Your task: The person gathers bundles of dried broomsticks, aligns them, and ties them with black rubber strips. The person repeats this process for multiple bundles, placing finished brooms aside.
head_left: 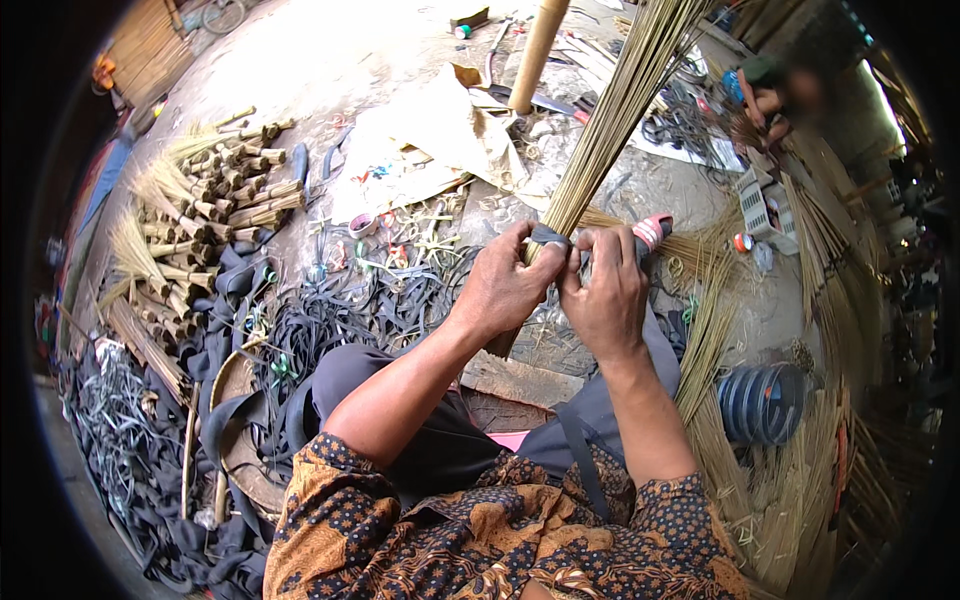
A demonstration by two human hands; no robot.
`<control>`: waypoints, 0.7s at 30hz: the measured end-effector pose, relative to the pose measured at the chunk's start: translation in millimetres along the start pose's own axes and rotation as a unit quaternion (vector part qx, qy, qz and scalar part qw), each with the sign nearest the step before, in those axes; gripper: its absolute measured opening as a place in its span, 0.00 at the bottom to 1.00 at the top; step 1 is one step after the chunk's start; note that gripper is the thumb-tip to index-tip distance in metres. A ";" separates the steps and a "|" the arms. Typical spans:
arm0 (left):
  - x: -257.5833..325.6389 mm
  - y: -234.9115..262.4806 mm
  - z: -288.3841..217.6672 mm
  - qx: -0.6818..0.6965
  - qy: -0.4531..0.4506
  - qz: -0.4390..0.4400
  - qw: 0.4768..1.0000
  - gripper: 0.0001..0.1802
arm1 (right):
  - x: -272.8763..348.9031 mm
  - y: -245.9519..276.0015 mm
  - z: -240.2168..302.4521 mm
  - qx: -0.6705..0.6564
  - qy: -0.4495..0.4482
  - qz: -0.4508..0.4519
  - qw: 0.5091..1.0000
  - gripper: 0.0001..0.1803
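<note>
Straight ahead, I see the bundle of thin sticks (pixel 618 120), tilted; I judge it light and springy, liable to splay, so best gripped at its bound neck. The left hand (pixel 508 282) has its fingers wrapped around that neck; the right hand (pixel 608 295) has its fingers pinched together on the black rubber strip (pixel 547 236) there. Left of the bundle lies a woven tray (pixel 236 376); right, a grey perforated crate (pixel 752 208); left again, a small bowl (pixel 361 226). Their contents I can't make out.

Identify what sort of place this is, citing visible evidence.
Likely a craft workshop, perhaps for brooms: a held bundle of thin sticks, more bundles piled at left, and dark strips strewn across the floor.
</note>
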State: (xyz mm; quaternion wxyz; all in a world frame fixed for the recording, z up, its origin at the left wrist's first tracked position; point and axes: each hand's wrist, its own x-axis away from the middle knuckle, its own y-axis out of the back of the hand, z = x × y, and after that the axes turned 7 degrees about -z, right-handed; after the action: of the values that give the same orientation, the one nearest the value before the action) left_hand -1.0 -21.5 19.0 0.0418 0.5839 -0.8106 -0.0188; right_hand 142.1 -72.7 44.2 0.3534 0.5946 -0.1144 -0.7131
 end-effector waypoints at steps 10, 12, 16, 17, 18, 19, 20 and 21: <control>2.4 -3.4 -2.6 0.179 -0.037 0.058 0.981 0.15 | 9.2 25.7 -28.3 -0.125 -0.019 0.078 0.989 0.18; 3.9 -7.9 -5.2 0.157 -0.085 0.014 0.984 0.18 | 27.3 25.1 -21.9 -0.243 -0.165 0.097 0.951 0.25; 5.3 -17.6 -18.7 0.173 -0.083 0.062 0.979 0.25 | 66.4 17.1 4.4 -0.405 -0.318 0.149 0.844 0.28; 3.6 -18.9 -23.9 0.199 -0.097 0.062 0.973 0.25 | 72.3 16.4 8.8 -0.364 -0.348 0.161 0.849 0.26; 2.3 -19.7 -28.4 0.209 -0.077 0.051 0.974 0.25 | 77.3 16.9 12.6 -0.313 -0.392 0.172 0.848 0.24; 0.3 -19.3 -33.1 0.223 -0.063 0.035 0.972 0.26 | 81.0 18.2 15.9 -0.299 -0.375 0.181 0.859 0.23; -0.6 -20.9 -36.5 0.275 -0.028 0.021 0.961 0.26 | 83.6 20.5 16.7 -0.274 -0.370 0.190 0.867 0.22; -3.0 -20.2 -39.6 0.246 0.033 0.005 0.969 0.23 | 86.7 24.0 18.6 -0.254 -0.362 0.219 0.870 0.21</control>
State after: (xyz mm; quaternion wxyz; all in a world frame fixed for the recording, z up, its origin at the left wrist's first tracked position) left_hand 22.6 -24.4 56.7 -0.0762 0.5723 -0.7915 0.2006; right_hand 129.9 -150.3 -3.4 0.5734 0.1442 -0.1763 -0.7869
